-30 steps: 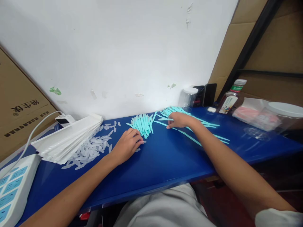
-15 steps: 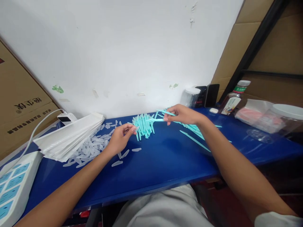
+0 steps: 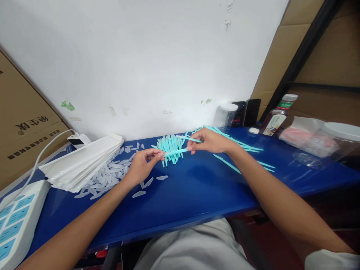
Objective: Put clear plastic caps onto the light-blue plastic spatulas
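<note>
At the far left a white power strip [image 3: 17, 221] overhangs the bench [image 3: 197, 191] corner, its cable running up towards a cardboard box [image 3: 25, 131] against the wall. Next comes a fanned stack of white sleeves [image 3: 81, 161] with a loose spread of clear caps [image 3: 107, 176] spilling out from under it, a few lying apart near the wrist. The left hand [image 3: 142, 165] is raised just above the bench, thumb and forefinger pinched shut on the left tip of a teal stick [image 3: 176, 152]; whether a clear cap sits between those fingers I cannot tell. The stick hangs level between both hands, just in front of a heap of short teal pieces [image 3: 170, 144]. The right hand [image 3: 209, 140] is closed on its other end, and a second thin strip juts left from above its fingers, held or merely behind, unclear. The stick looks very light, thin and springy, likely smooth plastic that would bend or slip if taken mid-length, so a fingertip pinch near each end seems the surer hold. Beyond the right hand long teal sticks [image 3: 242, 144] fan out across the bench, then a clear jar [image 3: 225, 114], a dark phone [image 3: 250, 112] and a bottle [image 3: 277, 116] stand at the wall, with a clear bag [image 3: 309, 137] at far right. The open room is the bare blue strip towards the near edge; the back and both sides are crowded.
</note>
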The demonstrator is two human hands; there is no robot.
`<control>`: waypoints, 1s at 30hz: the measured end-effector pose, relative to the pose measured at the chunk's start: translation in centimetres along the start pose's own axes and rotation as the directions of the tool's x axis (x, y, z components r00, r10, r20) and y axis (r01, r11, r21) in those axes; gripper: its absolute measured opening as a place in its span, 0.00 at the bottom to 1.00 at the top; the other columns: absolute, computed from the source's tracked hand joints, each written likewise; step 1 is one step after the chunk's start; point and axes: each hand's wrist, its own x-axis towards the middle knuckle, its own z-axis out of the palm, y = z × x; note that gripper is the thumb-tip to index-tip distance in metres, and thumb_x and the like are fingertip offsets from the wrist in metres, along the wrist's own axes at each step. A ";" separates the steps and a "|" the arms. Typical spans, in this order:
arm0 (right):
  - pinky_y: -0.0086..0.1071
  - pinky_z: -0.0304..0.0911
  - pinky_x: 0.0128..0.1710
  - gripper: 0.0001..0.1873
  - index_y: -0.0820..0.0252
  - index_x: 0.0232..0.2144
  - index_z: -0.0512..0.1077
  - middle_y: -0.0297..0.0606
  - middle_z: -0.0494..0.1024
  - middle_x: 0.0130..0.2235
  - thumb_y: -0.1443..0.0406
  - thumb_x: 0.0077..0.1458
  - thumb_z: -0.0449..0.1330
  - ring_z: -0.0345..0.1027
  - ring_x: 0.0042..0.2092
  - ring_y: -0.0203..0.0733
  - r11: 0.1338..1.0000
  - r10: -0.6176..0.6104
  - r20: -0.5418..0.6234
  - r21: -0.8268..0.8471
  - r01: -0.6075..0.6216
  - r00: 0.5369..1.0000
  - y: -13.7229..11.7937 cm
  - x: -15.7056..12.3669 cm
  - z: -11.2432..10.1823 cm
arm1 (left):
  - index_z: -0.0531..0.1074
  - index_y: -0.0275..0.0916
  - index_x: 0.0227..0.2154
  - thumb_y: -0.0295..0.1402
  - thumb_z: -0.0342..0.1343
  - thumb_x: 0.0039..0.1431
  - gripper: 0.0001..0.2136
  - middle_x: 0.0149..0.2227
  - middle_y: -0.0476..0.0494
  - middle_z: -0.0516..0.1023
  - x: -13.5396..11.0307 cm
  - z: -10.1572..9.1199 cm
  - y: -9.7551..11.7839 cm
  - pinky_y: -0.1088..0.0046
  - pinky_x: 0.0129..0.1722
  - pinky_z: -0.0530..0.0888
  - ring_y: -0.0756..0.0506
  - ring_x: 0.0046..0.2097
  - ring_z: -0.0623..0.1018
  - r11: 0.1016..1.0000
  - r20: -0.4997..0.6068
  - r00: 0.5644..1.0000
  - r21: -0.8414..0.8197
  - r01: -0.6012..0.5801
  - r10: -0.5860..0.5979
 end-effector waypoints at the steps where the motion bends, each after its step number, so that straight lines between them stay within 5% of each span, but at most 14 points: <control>1: 0.31 0.54 0.31 0.18 0.61 0.35 0.83 0.38 0.83 0.31 0.51 0.58 0.67 0.66 0.31 0.38 1.000 -0.006 -0.004 0.009 0.006 1.000 -0.1 0.0 0.2 | 0.83 0.40 0.39 0.49 0.61 0.65 0.17 0.36 0.44 0.86 0.0 0.0 0.1 0.68 0.43 0.77 0.42 0.41 0.83 1.000 0.000 1.000 0.014 -0.004 0.004; 7: 0.31 0.51 0.29 0.22 0.62 0.29 0.80 0.36 0.78 0.27 0.48 0.58 0.66 0.59 0.28 0.36 0.999 -0.039 -0.034 0.023 0.040 0.999 -1.0 0.4 2.2 | 0.84 0.39 0.39 0.49 0.65 0.61 0.17 0.36 0.42 0.87 -0.2 0.1 -0.1 0.65 0.44 0.78 0.39 0.41 0.84 0.994 0.014 0.998 -0.094 0.059 -0.058; 13: 0.30 0.53 0.29 0.25 0.60 0.31 0.70 0.31 0.65 0.27 0.45 0.67 0.55 0.55 0.28 0.36 0.995 -0.086 0.142 -0.028 0.091 0.986 -1.6 0.6 3.3 | 0.74 0.38 0.48 0.50 0.65 0.60 0.22 0.32 0.43 0.86 -0.2 0.5 -0.1 0.68 0.39 0.76 0.42 0.36 0.83 0.978 0.030 0.996 -0.187 0.094 -0.090; 17: 0.32 0.58 0.32 0.23 0.58 0.34 0.67 0.35 0.69 0.31 0.46 0.69 0.52 0.60 0.31 0.38 0.994 0.034 0.170 -0.108 -0.016 0.985 -1.0 -0.2 1.4 | 0.72 0.41 0.43 0.50 0.61 0.64 0.17 0.34 0.45 0.83 -0.5 -0.1 1.0 0.71 0.36 0.73 0.45 0.35 0.80 1.000 0.025 1.000 0.030 -0.001 0.000; 20: 0.35 0.63 0.35 0.20 0.58 0.37 0.67 0.42 0.75 0.36 0.49 0.70 0.51 0.67 0.34 0.43 0.946 0.241 0.044 -0.236 -0.224 0.970 0.4 -1.3 -1.1 | 0.76 0.42 0.36 0.49 0.63 0.61 0.15 0.32 0.47 0.79 -0.6 -1.1 1.3 0.71 0.32 0.70 0.46 0.32 0.76 0.963 0.230 0.971 0.244 -0.117 0.059; 22: 0.38 0.66 0.40 0.20 0.60 0.42 0.71 0.49 0.78 0.45 0.48 0.67 0.54 0.72 0.42 0.50 0.848 0.385 -0.052 -0.374 -0.375 0.922 1.4 -1.9 -2.6 | 0.78 0.43 0.34 0.51 0.65 0.59 0.15 0.33 0.45 0.79 -0.6 -1.7 1.2 0.70 0.35 0.71 0.45 0.35 0.76 0.936 0.385 0.919 0.286 -0.205 0.083; 25: 0.40 0.67 0.42 0.27 0.61 0.50 0.75 0.53 0.77 0.56 0.48 0.59 0.65 0.74 0.51 0.60 0.622 0.635 -0.110 -0.515 -0.590 0.765 2.8 -2.5 -4.1 | 0.80 0.43 0.35 0.51 0.66 0.58 0.16 0.37 0.43 0.79 -0.6 -2.0 0.7 0.68 0.38 0.72 0.42 0.40 0.77 0.912 0.479 0.872 0.305 -0.273 0.100; 27: 0.40 0.68 0.39 0.30 0.63 0.51 0.76 0.55 0.78 0.57 0.50 0.53 0.71 0.75 0.52 0.63 0.498 0.739 -0.122 -0.564 -0.659 0.663 3.3 -2.8 -4.5 | 0.79 0.43 0.36 0.51 0.65 0.59 0.15 0.38 0.44 0.79 -0.6 -1.9 0.4 0.68 0.39 0.72 0.42 0.40 0.76 0.914 0.506 0.859 0.309 -0.262 0.075; 30: 0.41 0.68 0.37 0.30 0.65 0.48 0.79 0.56 0.80 0.54 0.54 0.46 0.75 0.76 0.50 0.64 0.418 0.793 -0.120 -0.606 -0.677 0.597 3.5 -3.0 -4.6 | 0.78 0.43 0.35 0.51 0.62 0.63 0.16 0.37 0.44 0.79 -0.5 -1.7 0.0 0.69 0.40 0.71 0.43 0.41 0.76 0.912 0.522 0.853 0.337 -0.232 0.023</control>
